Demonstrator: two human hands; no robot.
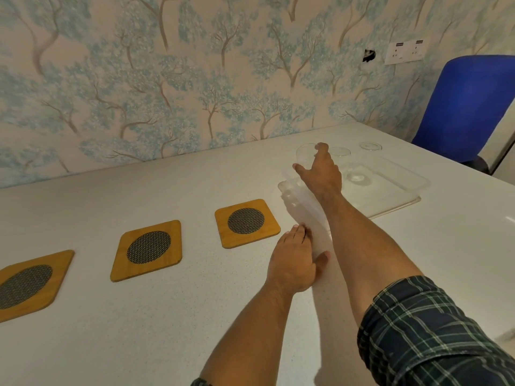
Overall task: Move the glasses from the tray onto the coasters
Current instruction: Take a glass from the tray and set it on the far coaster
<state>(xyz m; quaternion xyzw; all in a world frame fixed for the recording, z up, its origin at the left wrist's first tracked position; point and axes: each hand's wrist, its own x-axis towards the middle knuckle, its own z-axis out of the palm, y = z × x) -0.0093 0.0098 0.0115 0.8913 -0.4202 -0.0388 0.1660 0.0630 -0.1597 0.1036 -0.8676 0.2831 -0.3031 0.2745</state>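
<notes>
Glass, clear and hard to see, stands at the near-left end of the tray; the right hand wraps its side, thumb and fingers closed round it. The left hand lies flat on the table, fingers together. Three coasters wait empty. Risk: smooth glass slipping, or clipping the tray's rim when lifted.

I see a white speckled tabletop running along the wall. Three square wooden coasters with round dark mesh centres lie flat on it in a row: one at the left edge, one in the middle, one nearest the tray. A clear rectangular plastic tray sits to their right.
</notes>
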